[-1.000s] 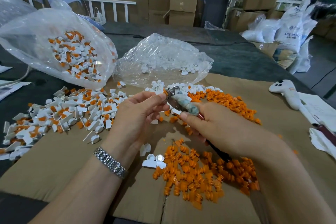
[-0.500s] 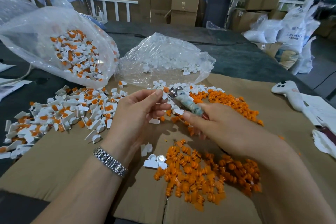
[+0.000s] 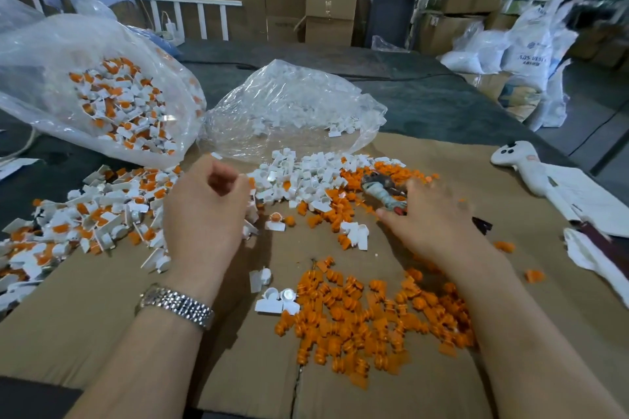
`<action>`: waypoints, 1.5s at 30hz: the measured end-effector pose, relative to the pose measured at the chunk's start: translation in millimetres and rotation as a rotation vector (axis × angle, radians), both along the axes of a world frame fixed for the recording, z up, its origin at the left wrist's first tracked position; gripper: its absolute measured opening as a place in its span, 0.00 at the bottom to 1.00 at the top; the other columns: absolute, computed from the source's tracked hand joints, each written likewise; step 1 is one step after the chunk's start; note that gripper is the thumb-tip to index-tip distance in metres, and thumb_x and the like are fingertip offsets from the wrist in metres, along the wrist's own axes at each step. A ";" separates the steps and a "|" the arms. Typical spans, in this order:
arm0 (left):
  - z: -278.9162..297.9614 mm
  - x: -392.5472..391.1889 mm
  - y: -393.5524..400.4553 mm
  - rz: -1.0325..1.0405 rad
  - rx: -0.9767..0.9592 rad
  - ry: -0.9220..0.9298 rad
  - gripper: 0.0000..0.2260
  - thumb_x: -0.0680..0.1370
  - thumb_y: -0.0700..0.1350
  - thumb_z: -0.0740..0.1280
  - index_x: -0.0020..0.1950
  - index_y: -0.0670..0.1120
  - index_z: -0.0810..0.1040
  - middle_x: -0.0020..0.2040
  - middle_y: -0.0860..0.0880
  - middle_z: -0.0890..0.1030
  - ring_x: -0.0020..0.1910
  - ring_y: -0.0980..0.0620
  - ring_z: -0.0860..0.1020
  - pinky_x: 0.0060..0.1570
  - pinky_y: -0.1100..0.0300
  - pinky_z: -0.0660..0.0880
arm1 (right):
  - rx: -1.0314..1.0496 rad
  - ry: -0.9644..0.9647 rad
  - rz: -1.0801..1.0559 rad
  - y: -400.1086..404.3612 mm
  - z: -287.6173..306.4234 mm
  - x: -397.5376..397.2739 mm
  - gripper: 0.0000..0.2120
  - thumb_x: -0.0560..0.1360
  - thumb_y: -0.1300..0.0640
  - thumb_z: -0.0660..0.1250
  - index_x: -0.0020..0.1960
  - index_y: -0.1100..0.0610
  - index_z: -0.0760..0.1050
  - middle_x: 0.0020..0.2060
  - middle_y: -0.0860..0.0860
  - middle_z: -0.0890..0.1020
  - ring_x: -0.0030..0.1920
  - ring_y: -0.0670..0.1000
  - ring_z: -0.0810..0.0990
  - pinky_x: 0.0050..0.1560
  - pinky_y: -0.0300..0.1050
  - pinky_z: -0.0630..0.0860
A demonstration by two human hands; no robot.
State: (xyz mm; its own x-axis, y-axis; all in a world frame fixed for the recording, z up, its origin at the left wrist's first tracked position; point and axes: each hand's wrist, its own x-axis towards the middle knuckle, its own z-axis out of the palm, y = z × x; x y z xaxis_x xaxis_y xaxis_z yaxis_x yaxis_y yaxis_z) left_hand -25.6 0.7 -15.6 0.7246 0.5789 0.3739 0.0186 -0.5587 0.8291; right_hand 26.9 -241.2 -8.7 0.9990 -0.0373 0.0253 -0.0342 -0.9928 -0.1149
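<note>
Taking as landmark the white pile of loose plastic pieces on the cardboard sheet covering the near worktop. Found just right of the white pile: the wrapped tool, tilted, nose toward the pile, over an orange scatter of plugs. Held in the right grip, fingers curled round the handle, thumb along the near side; blurred at the fingertips. Seen poking out past the right grip, farther right of the pile: a dark handle end. Found just left of the white pile: the left grip, back of hand up, fingers curled inward, blurred; cannot tell whether pinching a piece or closed on nothing. Worn on that wrist, nearer than the pile: a metal watch. Logged left of the white pile, past the left grip: a white-and-orange spread of pieces. Logged nearer than the white pile, toward the body: an orange heap of plugs, with a few white pieces touching its left edge. Logged behind the white pile: a clear bag, mouth facing the pile, more white pieces inside. Logged behind and left of the pile: a second bag holding white-and-orange pieces. Logged far right of the pile: a white handheld controller at the edge of the cardboard sheet
</note>
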 end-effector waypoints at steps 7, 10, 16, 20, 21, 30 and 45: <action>-8.7 6.1 2.7 -0.053 0.367 0.054 0.09 0.76 0.39 0.70 0.56 0.45 0.80 0.55 0.45 0.75 0.57 0.42 0.74 0.54 0.47 0.72 | -0.013 -0.011 0.039 6.9 -12.7 1.3 0.31 0.77 0.33 0.61 0.70 0.54 0.67 0.68 0.59 0.70 0.69 0.61 0.67 0.66 0.62 0.65; -12.3 7.0 -8.5 -0.249 0.487 0.084 0.06 0.78 0.41 0.70 0.53 0.48 0.84 0.51 0.54 0.75 0.58 0.46 0.74 0.61 0.49 0.70 | 0.031 -0.084 0.082 10.4 -10.0 0.0 0.29 0.78 0.32 0.59 0.69 0.52 0.68 0.66 0.55 0.70 0.68 0.58 0.65 0.64 0.60 0.65; -17.6 10.6 -5.9 -0.218 0.542 0.178 0.09 0.77 0.46 0.70 0.56 0.51 0.85 0.52 0.52 0.78 0.57 0.49 0.71 0.59 0.49 0.66 | 0.297 -0.097 0.523 19.9 9.2 -16.9 0.06 0.79 0.51 0.66 0.52 0.40 0.79 0.56 0.41 0.76 0.63 0.47 0.65 0.63 0.55 0.63; -17.4 8.7 -2.6 -0.216 0.528 0.191 0.09 0.75 0.51 0.70 0.55 0.53 0.82 0.49 0.56 0.75 0.53 0.52 0.70 0.57 0.48 0.67 | 0.224 0.007 0.637 18.7 5.6 -22.0 0.09 0.78 0.52 0.68 0.55 0.40 0.79 0.56 0.39 0.75 0.59 0.43 0.62 0.61 0.50 0.60; -18.4 8.4 -4.2 -0.247 0.557 0.222 0.11 0.75 0.52 0.70 0.57 0.55 0.81 0.50 0.58 0.74 0.55 0.52 0.70 0.58 0.48 0.66 | 0.185 -0.004 0.642 18.5 3.4 -20.9 0.09 0.78 0.50 0.69 0.56 0.40 0.80 0.56 0.40 0.74 0.58 0.43 0.61 0.60 0.50 0.61; -25.7 11.6 -6.1 -0.206 0.746 0.297 0.05 0.80 0.56 0.68 0.52 0.58 0.82 0.50 0.58 0.78 0.56 0.51 0.71 0.55 0.51 0.58 | 0.055 -0.157 0.553 15.5 -4.9 -8.4 0.10 0.81 0.44 0.64 0.56 0.45 0.82 0.51 0.45 0.79 0.55 0.48 0.69 0.58 0.49 0.70; -26.7 18.5 -30.1 -0.555 0.772 0.090 0.09 0.80 0.41 0.70 0.58 0.51 0.85 0.56 0.53 0.82 0.57 0.50 0.78 0.56 0.54 0.71 | 0.216 -0.211 0.507 11.3 -4.6 -6.3 0.07 0.80 0.47 0.66 0.52 0.47 0.82 0.46 0.44 0.79 0.46 0.44 0.75 0.46 0.41 0.71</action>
State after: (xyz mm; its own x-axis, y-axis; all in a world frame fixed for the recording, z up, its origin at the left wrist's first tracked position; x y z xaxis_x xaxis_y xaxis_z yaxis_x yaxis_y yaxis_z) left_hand -7.1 -29.4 -42.4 0.8665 -0.2388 0.4383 -0.3675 -0.8994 0.2366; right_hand 20.6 -229.9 -13.3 0.8676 0.4171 0.2707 0.4842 -0.8326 -0.2688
